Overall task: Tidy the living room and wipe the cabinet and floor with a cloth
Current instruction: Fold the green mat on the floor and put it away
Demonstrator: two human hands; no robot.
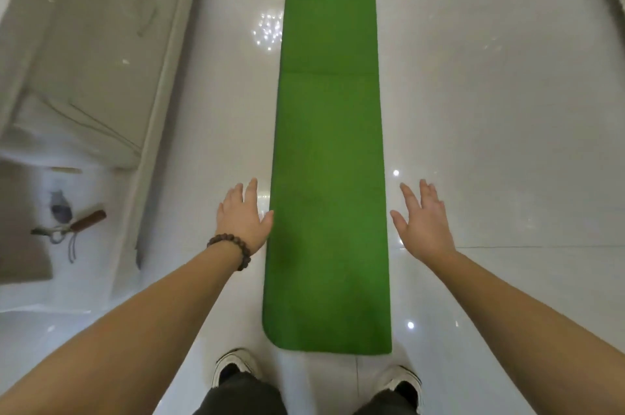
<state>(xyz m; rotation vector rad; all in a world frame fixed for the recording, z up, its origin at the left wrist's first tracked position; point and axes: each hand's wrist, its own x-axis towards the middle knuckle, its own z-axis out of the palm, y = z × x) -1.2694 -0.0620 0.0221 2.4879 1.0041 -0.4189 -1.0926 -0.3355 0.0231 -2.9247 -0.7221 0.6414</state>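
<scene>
- Green mat (329, 178) lies flat on the glossy white floor (490, 110), stretched straight away from the person, its near end with a rounded corner just ahead of the two shoes (236, 367)
- Left hand (241, 218), with a bead bracelet (233, 247) at the wrist, hovers beside the mat's left edge with fingers straight and slightly spread; the thumb tip is at or touching that edge, which one I cannot tell
- Right hand (421, 222) is held clear of the mat's right edge, fingers straight and fanned apart, gripping nothing
- Judging by how flat it lies and the faint crease across it farther up, the mat is probably soft, thin and light, floppy rather than stiff, so it would sag if lifted by one point
- On a polished floor it may slide when pushed, so pressing down while rolling could make it skate away
- Best hold looks like the near short end, one hand at each corner, pinching the edge between thumb and fingers, then rolling or folding it forward evenly so it does not skew
- Nothing about it looks fragile; the risk is a crooked roll, not damage
- To the left sit a pale sofa (91, 52) and, on a lower white surface, a tool with a wooden handle (88, 220)
</scene>
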